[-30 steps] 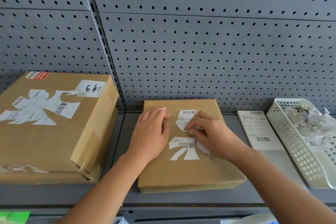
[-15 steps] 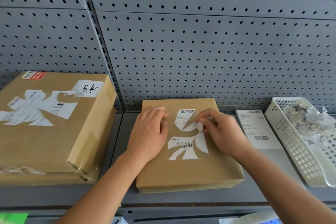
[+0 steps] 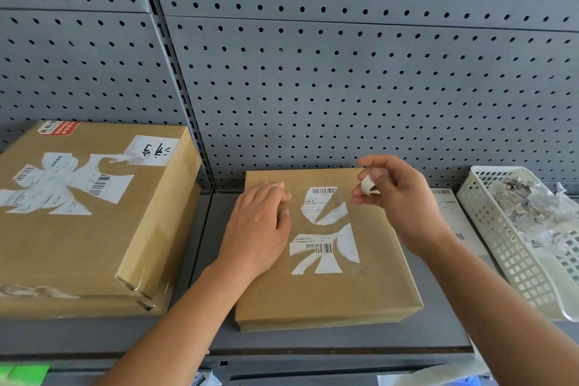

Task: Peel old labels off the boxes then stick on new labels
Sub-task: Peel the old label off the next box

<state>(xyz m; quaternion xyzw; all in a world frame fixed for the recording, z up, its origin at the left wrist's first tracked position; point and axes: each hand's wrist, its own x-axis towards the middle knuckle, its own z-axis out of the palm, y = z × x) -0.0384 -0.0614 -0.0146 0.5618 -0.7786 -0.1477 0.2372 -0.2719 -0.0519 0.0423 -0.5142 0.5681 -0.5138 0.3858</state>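
While the left hand (image 3: 260,229) lies flat, fingers straight, on the small box (image 3: 326,298) to steady it, the right hand (image 3: 404,200) hovers just above the box's far right corner w/ thumb and forefinger pinched on a curled white scrap (image 3: 367,186) of label, held clear of the cardboard. The box sits on a grey shelf (image 3: 344,338) in front of a pegboard wall (image 3: 344,88). Torn white pieces of the old label (image 3: 326,247), incl. two barcodes, cling to its top between the two hands, just below and left of the right hand. A white basket (image 3: 513,260) of peeled bits stands to the right, near the right hand and well apart from the left. The drop-off therefore looks like the right hand's job: a short swing rightward, over the sheet of new labels (image 3: 454,213) lying between box and basket. Peeling here looks approx. half done. A bigger box (image 3: 94,260) at left also carries a torn label (image 3: 62,188).
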